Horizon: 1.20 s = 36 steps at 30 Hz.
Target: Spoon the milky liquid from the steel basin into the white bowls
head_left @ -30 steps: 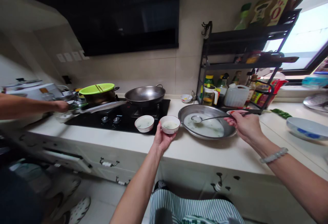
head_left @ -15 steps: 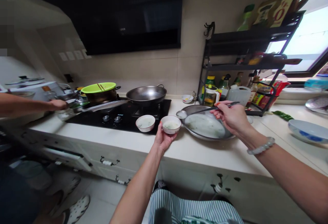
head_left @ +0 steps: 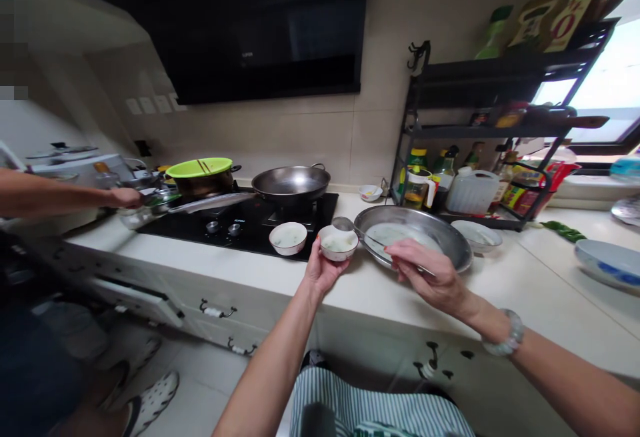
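Note:
My left hand (head_left: 325, 269) is closed round the side of a small white bowl (head_left: 339, 255) with a red rim, holding pale soup with green bits. Gripped by its handle in my right hand (head_left: 425, 269) is a ladle (head_left: 343, 224), its head tilted at that bowl's right edge. Below and behind the right hand sits a wide metal basin (head_left: 457, 240) with the same cloudy soup in it. A second small bowl (head_left: 288, 250) of soup stands just left of the held one, by the stove's front edge.
A steel wok (head_left: 291, 185) and a pot with a lime-green basin (head_left: 200, 168) on top stand on the black stove (head_left: 250, 237). At right are a shallow dish (head_left: 493, 239), a blue-patterned bowl (head_left: 607, 267) and a bottle rack (head_left: 480, 131). Another person's hand (head_left: 126, 197) reaches in from the left.
My right hand has moved left and down over the basin, and the ladle's head has swung left and tipped at the held bowl. My left hand still holds the bowl.

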Tool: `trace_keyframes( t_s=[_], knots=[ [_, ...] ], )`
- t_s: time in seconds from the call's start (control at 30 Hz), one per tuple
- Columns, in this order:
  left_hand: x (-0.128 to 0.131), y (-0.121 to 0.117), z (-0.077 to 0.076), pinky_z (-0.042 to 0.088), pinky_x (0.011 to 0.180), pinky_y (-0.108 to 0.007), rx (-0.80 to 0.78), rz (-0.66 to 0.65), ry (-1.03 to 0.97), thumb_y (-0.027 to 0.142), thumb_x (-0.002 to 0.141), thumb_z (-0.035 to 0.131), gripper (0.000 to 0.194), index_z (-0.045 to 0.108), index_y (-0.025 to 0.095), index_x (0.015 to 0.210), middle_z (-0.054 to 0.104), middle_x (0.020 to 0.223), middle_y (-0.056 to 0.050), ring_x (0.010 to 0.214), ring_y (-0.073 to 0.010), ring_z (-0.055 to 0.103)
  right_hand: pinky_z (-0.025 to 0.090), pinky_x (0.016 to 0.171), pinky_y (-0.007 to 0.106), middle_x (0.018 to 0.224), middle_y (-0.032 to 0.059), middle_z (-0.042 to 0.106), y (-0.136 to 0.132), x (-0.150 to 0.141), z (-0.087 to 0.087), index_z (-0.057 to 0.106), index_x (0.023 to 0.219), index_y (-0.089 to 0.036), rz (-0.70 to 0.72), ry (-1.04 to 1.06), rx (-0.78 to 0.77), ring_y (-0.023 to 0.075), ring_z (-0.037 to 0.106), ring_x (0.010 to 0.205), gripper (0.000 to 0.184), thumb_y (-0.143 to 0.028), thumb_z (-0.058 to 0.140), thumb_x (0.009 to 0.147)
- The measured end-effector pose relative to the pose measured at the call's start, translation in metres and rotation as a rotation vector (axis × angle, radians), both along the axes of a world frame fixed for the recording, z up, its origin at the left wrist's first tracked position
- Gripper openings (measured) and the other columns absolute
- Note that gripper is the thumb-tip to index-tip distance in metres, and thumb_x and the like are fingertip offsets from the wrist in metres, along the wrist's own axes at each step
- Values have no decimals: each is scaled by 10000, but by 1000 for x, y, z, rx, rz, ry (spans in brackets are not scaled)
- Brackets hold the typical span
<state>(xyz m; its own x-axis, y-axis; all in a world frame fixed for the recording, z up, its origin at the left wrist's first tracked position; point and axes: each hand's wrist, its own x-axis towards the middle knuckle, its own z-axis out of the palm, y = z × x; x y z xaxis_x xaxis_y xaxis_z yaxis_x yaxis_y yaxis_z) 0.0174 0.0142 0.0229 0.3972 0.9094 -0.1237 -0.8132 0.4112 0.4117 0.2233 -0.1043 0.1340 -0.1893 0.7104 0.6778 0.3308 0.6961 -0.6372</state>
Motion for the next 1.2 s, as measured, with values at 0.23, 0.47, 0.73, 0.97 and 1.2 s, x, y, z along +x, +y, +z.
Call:
trace_keyframes(
  t_s=[0.23, 0.47, 0.73, 0.97, 1.2],
  knots=[
    [0, -2, 3, 575, 819, -450, -14, 5, 21, 513, 894, 570, 591, 502, 178, 1377, 635, 1267, -177, 1113, -332, 636, 525, 422, 259, 555, 26, 634, 30, 22, -15, 625, 872, -199, -357, 590, -209, 190, 662, 527, 297, -455, 738, 773],
    [1, -2, 6, 585, 788, -433, -33, 16, 29, 520, 896, 562, 593, 505, 170, 1372, 641, 1245, -177, 1065, -318, 648, 556, 492, 282, 502, 0, 611, 48, 60, -24, 609, 849, -206, -506, 476, -232, 183, 645, 487, 251, -422, 718, 780],
    [0, -4, 8, 583, 782, -432, -37, 17, 42, 525, 908, 540, 590, 506, 156, 1367, 630, 1258, -188, 1067, -326, 649, 564, 538, 304, 516, 4, 625, 50, 57, -40, 644, 854, -201, -465, 259, -268, 196, 655, 488, 217, -407, 682, 800],
    [1, -5, 10, 587, 771, -427, -37, 30, 37, 514, 916, 532, 529, 538, 169, 1318, 647, 1219, -166, 1046, -313, 656, 483, 368, 213, 514, 24, 636, 58, 74, -32, 591, 737, -202, -595, 702, -386, 140, 578, 394, 78, -154, 649, 756],
    [1, -8, 14, 594, 755, -430, -54, 36, 49, 511, 935, 499, 519, 536, 159, 1315, 662, 1176, -159, 1015, -308, 662, 491, 342, 191, 532, 37, 643, 51, 83, -23, 609, 674, -218, -587, 761, -347, 133, 573, 404, 159, -81, 625, 755]
  ],
)
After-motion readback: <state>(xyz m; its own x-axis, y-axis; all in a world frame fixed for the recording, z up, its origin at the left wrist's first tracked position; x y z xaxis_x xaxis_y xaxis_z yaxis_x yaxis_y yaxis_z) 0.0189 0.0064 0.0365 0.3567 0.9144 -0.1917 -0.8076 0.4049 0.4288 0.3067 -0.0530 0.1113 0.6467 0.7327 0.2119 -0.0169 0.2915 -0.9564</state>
